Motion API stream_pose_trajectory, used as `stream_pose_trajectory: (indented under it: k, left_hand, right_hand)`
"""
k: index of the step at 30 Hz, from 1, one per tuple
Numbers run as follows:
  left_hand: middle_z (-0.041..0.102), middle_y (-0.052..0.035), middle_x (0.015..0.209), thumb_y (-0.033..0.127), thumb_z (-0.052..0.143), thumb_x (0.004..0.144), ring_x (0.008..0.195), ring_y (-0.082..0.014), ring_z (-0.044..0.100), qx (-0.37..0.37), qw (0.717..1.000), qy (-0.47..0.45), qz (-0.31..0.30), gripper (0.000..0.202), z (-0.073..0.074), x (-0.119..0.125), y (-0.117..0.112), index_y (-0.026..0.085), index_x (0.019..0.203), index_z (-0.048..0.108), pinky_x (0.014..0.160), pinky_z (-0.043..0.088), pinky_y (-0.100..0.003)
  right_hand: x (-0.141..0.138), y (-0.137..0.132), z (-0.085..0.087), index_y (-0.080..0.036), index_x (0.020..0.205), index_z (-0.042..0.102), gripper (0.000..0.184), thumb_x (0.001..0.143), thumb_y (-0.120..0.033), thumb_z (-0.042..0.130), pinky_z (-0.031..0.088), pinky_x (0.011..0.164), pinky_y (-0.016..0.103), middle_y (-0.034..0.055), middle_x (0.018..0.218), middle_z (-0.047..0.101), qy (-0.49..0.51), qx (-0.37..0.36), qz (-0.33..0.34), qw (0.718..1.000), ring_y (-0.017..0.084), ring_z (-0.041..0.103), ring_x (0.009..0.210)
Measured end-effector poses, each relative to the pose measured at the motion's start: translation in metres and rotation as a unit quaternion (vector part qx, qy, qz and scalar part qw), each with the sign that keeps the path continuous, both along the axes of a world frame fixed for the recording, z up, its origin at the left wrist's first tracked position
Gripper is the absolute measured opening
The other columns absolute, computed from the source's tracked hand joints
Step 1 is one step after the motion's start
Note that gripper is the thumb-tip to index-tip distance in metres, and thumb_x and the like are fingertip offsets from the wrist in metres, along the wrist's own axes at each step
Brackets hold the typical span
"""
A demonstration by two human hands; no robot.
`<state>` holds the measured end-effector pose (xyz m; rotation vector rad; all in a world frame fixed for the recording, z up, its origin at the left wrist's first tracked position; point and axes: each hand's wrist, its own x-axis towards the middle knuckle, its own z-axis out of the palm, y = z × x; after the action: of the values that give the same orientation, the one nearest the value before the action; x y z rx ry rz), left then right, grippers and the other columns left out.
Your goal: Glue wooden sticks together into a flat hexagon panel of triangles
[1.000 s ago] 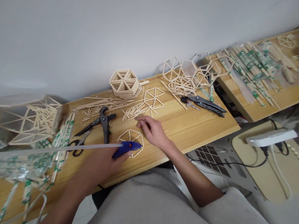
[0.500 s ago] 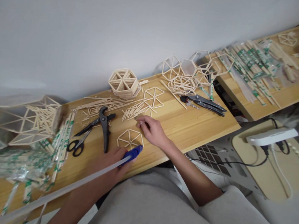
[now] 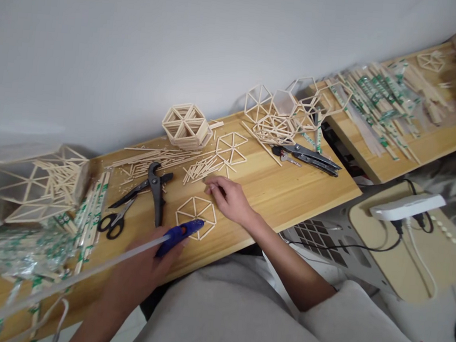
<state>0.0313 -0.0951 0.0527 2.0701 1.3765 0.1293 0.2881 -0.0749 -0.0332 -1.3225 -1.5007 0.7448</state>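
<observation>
My left hand [image 3: 143, 270] grips a blue glue gun [image 3: 178, 231] with a long clear glue stick trailing back to the left; its nozzle points at a flat hexagon of thin wooden sticks [image 3: 196, 211] on the wooden table [image 3: 274, 191]. My right hand [image 3: 229, 199] rests just right of that hexagon, fingers curled and pinched on something small at the loose pile of short sticks [image 3: 202, 170].
Black pliers [image 3: 155, 186] and scissors [image 3: 114, 220] lie left of the hexagon. A stacked hexagon block [image 3: 186, 126], more stick hexagons [image 3: 281, 114] and a black cutter [image 3: 311, 158] sit along the back. Green-printed stick wrappers [image 3: 25, 249] crowd the left. A white power strip [image 3: 406, 206] lies right.
The glue gun swung: its nozzle dipped toward the table's front edge, then came back up to the hexagon's near edge. My right hand stayed put.
</observation>
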Motion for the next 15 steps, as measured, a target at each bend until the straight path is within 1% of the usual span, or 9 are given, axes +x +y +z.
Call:
stream_pose_trajectory:
  k: [2, 3, 6, 8, 11, 13, 15]
  left_hand:
    - [0.079, -0.0022, 0.085, 0.063, 0.06, 0.094, 0.078, -0.0254, 0.074, -0.012, 1.0, 0.001, 0.01, 0.039, -0.001, -0.004, -0.001, 0.028, 0.1, 0.077, 0.07, 0.055, -0.033]
    - [0.078, -0.0015, 0.082, 0.063, 0.059, 0.094, 0.075, -0.0252, 0.073, -0.01, 1.0, 0.002, 0.017, 0.04, -0.003, -0.006, -0.001, 0.028, 0.097, 0.078, 0.068, 0.055, -0.033]
    - [0.07, 0.0001, 0.061, 0.067, 0.059, 0.09, 0.06, -0.0235, 0.066, 0.013, 0.997, 0.012, 0.074, 0.047, -0.006, -0.014, 0.001, 0.026, 0.073, 0.073, 0.055, 0.049, -0.032]
    - [0.061, 0.0005, 0.051, 0.071, 0.058, 0.087, 0.052, -0.0217, 0.06, 0.021, 0.992, 0.02, 0.124, 0.052, -0.006, -0.021, 0.004, 0.025, 0.064, 0.069, 0.049, 0.044, -0.031]
    - [0.055, 0.0009, 0.046, 0.074, 0.053, 0.085, 0.046, -0.02, 0.054, -0.007, 0.981, 0.015, 0.193, 0.056, -0.003, -0.03, 0.01, 0.024, 0.066, 0.069, 0.047, 0.042, -0.03]
    - [0.054, 0.0008, 0.045, 0.076, 0.052, 0.084, 0.044, -0.0196, 0.053, -0.027, 0.976, 0.011, 0.218, 0.057, -0.002, -0.034, 0.013, 0.024, 0.066, 0.068, 0.048, 0.043, -0.031]
    - [0.055, 0.0004, 0.045, 0.077, 0.052, 0.082, 0.044, -0.0194, 0.054, -0.036, 0.972, 0.005, 0.234, 0.057, -0.004, -0.036, 0.013, 0.025, 0.061, 0.064, 0.049, 0.044, -0.031]
  right_hand:
    - [0.0, 0.0, 0.0, -0.019, 0.111, 0.066, 0.02, 0.107, -0.022, 0.046, 0.055, 0.087, 0.032, 0.0043, 0.089, 0.074, -0.001, 0.002, 0.002, 1.0, 0.019, 0.071, 0.086]
    - [0.0, 0.0, 0.0, -0.019, 0.111, 0.066, 0.02, 0.107, -0.021, 0.046, 0.055, 0.087, 0.032, 0.0043, 0.089, 0.074, -0.001, 0.003, 0.002, 1.0, 0.019, 0.071, 0.085]
    - [0.0, 0.0, 0.0, -0.02, 0.111, 0.066, 0.02, 0.107, -0.021, 0.047, 0.055, 0.087, 0.033, 0.0043, 0.088, 0.074, 0.0, 0.004, 0.0, 1.0, 0.019, 0.071, 0.086]
    - [0.0, 0.0, 0.0, -0.021, 0.11, 0.066, 0.019, 0.107, -0.022, 0.047, 0.056, 0.087, 0.033, 0.0041, 0.088, 0.075, -0.002, 0.001, -0.001, 1.0, 0.019, 0.071, 0.086]
    - [0.0, 0.0, 0.0, -0.021, 0.11, 0.066, 0.019, 0.107, -0.023, 0.048, 0.056, 0.086, 0.034, 0.0042, 0.087, 0.075, -0.008, 0.0, -0.005, 1.0, 0.02, 0.071, 0.085]
    - [-0.001, -0.001, 0.001, -0.021, 0.109, 0.067, 0.018, 0.106, -0.024, 0.049, 0.055, 0.084, 0.034, 0.0039, 0.087, 0.075, -0.01, -0.005, -0.008, 1.0, 0.02, 0.07, 0.082]
    - [-0.001, -0.002, 0.002, -0.021, 0.108, 0.067, 0.016, 0.104, -0.024, 0.052, 0.055, 0.08, 0.033, 0.0035, 0.086, 0.076, -0.011, -0.013, -0.012, 1.0, 0.019, 0.069, 0.077]
